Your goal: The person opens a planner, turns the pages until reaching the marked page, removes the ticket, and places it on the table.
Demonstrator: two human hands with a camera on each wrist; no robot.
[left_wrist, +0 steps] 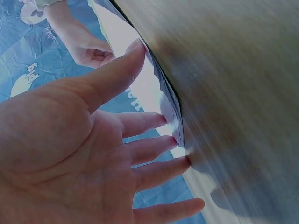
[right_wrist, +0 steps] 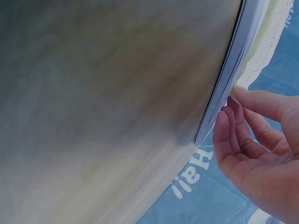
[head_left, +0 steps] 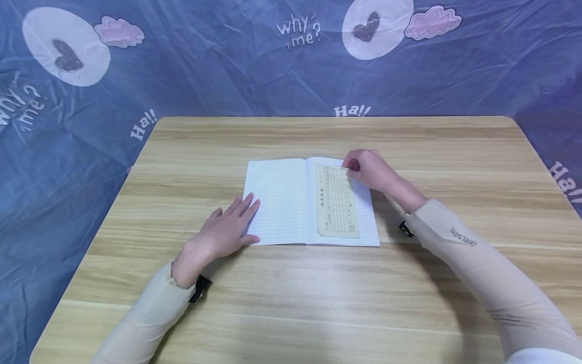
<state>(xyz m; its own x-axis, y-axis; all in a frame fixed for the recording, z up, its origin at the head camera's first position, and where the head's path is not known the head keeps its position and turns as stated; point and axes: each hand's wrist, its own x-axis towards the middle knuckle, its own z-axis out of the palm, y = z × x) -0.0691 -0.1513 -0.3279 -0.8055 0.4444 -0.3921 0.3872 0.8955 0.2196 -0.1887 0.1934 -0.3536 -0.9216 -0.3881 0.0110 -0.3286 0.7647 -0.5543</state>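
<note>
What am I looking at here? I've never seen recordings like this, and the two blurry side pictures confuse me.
There is no machine: a person wears three cameras. The large picture comes from the head, looking down at a wooden table. The other two come from the wrists, so close that everything looks tilted. On the table lies an open notebook with a yellowish printed card on its right page. The left hand rests flat on the left page, fingers straight. The right hand pinches the top of the right page at the card's corner; whether it grips the card too is unclear.
</note>
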